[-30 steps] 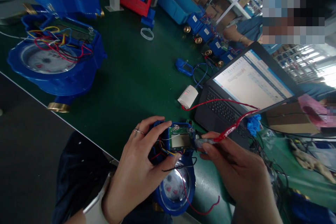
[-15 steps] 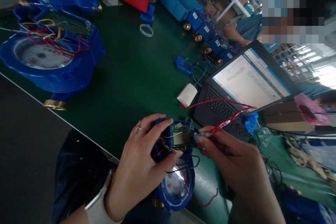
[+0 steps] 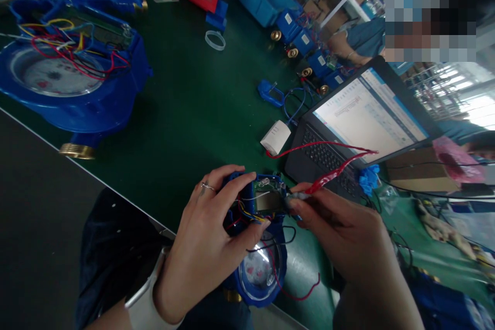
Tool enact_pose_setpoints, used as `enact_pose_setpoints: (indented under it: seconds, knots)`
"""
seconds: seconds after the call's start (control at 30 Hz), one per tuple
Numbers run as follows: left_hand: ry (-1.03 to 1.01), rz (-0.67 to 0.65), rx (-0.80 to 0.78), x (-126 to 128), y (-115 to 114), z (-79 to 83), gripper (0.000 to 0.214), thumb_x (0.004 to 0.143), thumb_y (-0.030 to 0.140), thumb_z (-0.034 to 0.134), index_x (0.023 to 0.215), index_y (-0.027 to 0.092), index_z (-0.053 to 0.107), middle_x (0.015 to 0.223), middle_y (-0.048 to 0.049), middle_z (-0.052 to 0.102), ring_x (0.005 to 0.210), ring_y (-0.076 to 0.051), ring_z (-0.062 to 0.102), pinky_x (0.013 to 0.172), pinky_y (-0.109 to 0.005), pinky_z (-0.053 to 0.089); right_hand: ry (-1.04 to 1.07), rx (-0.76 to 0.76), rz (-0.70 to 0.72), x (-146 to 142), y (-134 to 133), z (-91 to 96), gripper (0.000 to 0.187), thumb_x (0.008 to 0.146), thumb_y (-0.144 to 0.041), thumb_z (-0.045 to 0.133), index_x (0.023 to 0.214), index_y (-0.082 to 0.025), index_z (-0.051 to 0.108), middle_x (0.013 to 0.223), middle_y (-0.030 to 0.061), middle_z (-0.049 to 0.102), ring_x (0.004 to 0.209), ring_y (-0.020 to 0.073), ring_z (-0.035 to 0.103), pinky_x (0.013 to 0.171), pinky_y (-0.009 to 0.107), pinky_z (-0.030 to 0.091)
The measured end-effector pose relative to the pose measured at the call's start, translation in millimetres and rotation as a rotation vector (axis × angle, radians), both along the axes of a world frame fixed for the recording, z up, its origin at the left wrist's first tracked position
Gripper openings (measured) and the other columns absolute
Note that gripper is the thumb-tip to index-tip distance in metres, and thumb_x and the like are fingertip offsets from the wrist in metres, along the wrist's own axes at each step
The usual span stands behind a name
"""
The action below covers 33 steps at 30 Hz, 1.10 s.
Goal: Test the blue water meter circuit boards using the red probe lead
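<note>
A small blue water meter (image 3: 260, 272) with an open top sits at the near table edge. My left hand (image 3: 211, 240) grips its upper housing, thumb and fingers around a green circuit board with a small display (image 3: 267, 200). My right hand (image 3: 340, 234) pinches a small connector on a red wire (image 3: 328, 178) against the board's right side. Loose red, yellow and black wires hang from the board over the meter's dial.
An open laptop (image 3: 359, 124) stands to the right on the green table (image 3: 193, 113). A big blue meter with wires (image 3: 65, 72) lies far left. A white block (image 3: 275, 137), a blue clip (image 3: 269, 94), a white ring (image 3: 215, 39) and a row of small meters (image 3: 309, 56) lie beyond. Another person sits at the back right.
Both hands keep their grip on the meter and connector. The view has drifted slightly, so everything on the table sits a little higher and further left.
</note>
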<state>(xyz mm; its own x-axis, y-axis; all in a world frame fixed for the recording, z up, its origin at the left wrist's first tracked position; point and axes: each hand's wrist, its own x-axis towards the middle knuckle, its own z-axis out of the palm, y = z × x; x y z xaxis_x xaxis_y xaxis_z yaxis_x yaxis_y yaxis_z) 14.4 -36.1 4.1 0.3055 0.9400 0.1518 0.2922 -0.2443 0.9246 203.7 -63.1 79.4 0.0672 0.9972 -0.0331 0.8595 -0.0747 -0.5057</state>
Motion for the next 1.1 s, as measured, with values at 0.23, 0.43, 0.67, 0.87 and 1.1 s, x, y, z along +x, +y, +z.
enact_pose_setpoints:
  seconds: [0.23, 0.43, 0.67, 0.87, 1.1]
  knots:
    - [-0.012, 0.000, -0.005, -3, 0, -0.9, 0.049, 0.081, 0.031, 0.067, 0.126, 0.029, 0.049, 0.132, -0.0057, 0.049, 0.119, -0.026, 0.051, 0.099, -0.046, 0.045, 0.199, 0.010, -0.228, -4, -3, -5.6, 0.017, 0.079, -0.034, 0.066, 0.088, -0.020, 0.072, 0.068, 0.0006, 0.070, 0.054, 0.0141, 0.064, 0.050, 0.023, 0.056]
    - [-0.011, 0.005, -0.004, -2, -1, -0.5, 0.049, 0.080, 0.030, 0.068, 0.125, 0.029, 0.050, 0.132, -0.0056, 0.049, 0.119, -0.026, 0.051, 0.098, -0.046, 0.045, 0.226, -0.013, -0.162, 2, -2, -7.9, 0.017, 0.078, -0.033, 0.068, 0.087, -0.019, 0.073, 0.065, 0.0018, 0.072, 0.051, 0.0158, 0.066, 0.046, 0.024, 0.057]
    - [-0.008, 0.001, -0.027, -3, -2, -1.6, 0.049, 0.080, 0.030, 0.068, 0.126, 0.030, 0.050, 0.133, -0.0048, 0.048, 0.119, -0.025, 0.050, 0.099, -0.047, 0.045, 0.249, -0.018, -0.224, 0, -3, -7.3, 0.018, 0.078, -0.034, 0.068, 0.087, -0.019, 0.073, 0.064, 0.0011, 0.071, 0.052, 0.0148, 0.066, 0.049, 0.024, 0.058]
    - [-0.025, 0.002, -0.018, -2, -1, -1.7, 0.049, 0.080, 0.027, 0.068, 0.125, 0.030, 0.050, 0.132, -0.0057, 0.049, 0.118, -0.026, 0.050, 0.099, -0.048, 0.045, 0.251, -0.021, -0.209, 3, -2, -8.5, 0.019, 0.078, -0.034, 0.067, 0.088, -0.018, 0.073, 0.063, 0.0019, 0.071, 0.050, 0.0153, 0.065, 0.046, 0.025, 0.058]
    - [-0.025, 0.003, -0.021, -1, -1, -1.0, 0.049, 0.080, 0.027, 0.068, 0.126, 0.030, 0.049, 0.132, -0.0047, 0.048, 0.119, -0.025, 0.050, 0.100, -0.047, 0.044, 0.274, 0.015, -0.275, -8, -4, -6.5, 0.015, 0.077, -0.032, 0.068, 0.084, -0.020, 0.073, 0.064, -0.0006, 0.070, 0.051, 0.0123, 0.063, 0.048, 0.022, 0.057]
